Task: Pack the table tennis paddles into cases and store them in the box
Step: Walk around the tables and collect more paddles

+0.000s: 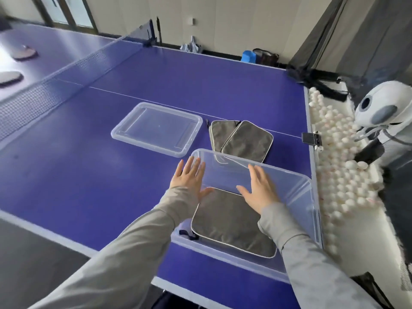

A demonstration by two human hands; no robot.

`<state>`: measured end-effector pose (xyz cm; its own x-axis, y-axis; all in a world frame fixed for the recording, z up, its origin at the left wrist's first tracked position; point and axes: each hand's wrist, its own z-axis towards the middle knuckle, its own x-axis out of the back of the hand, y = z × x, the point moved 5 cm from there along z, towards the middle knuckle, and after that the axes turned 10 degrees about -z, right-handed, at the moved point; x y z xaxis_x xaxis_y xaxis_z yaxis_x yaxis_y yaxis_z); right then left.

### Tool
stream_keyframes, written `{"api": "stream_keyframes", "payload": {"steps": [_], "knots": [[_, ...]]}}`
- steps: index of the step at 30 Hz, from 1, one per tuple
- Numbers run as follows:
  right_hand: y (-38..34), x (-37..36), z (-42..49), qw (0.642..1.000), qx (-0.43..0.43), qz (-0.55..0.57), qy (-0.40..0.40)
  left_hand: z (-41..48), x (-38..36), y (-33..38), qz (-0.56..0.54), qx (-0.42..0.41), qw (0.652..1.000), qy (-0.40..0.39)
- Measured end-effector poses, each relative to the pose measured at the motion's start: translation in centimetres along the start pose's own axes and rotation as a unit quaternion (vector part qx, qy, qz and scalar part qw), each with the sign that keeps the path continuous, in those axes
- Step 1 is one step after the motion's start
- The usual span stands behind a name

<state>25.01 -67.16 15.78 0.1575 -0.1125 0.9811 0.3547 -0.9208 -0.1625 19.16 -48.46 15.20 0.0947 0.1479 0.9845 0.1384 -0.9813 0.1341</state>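
Note:
A clear plastic box (312, 210) stands at the near right of the blue table. A grey paddle case (229, 224) lies flat inside it. My left hand (189, 178) hovers open over the box's left wall, fingers spread. Above the case, inside the box, my right hand (259, 189) is open and holds nothing. Two more grey cases (247, 140) overlap each other on the table just beyond the box. The box's clear lid (156, 128) lies upside down to their left. Two paddles (23, 52) rest far left, across the net.
The net (73, 70) crosses the blue table tennis table (89, 175) at upper left. A trough of several white balls (338, 175) and a white ball machine (383, 112) line the table's right edge. A black clip (311, 138) sits on that edge.

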Motion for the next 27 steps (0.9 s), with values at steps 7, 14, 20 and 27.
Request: {"api": "stream_keyframes", "payload": {"steps": [7,14,20,27], "knots": [[-12.5,0.3,2.0,0.986,0.164,-0.024,0.008,-5.4,1.2,-10.9,-0.063,0.177,0.981,0.051],[-25.5,-3.2,-0.1,0.954,0.283,-0.090,-0.030,-14.6,-1.2,-20.9,-0.093,0.320,0.943,0.011],[-35.8,-8.7,-4.0,0.928,0.333,-0.143,-0.091,-23.1,-4.0,-28.0,-0.142,0.394,0.908,-0.010],[-46.4,-17.4,-11.4,0.880,0.391,-0.201,-0.180,-34.8,-10.2,-34.7,-0.200,0.468,0.860,-0.032]]}}
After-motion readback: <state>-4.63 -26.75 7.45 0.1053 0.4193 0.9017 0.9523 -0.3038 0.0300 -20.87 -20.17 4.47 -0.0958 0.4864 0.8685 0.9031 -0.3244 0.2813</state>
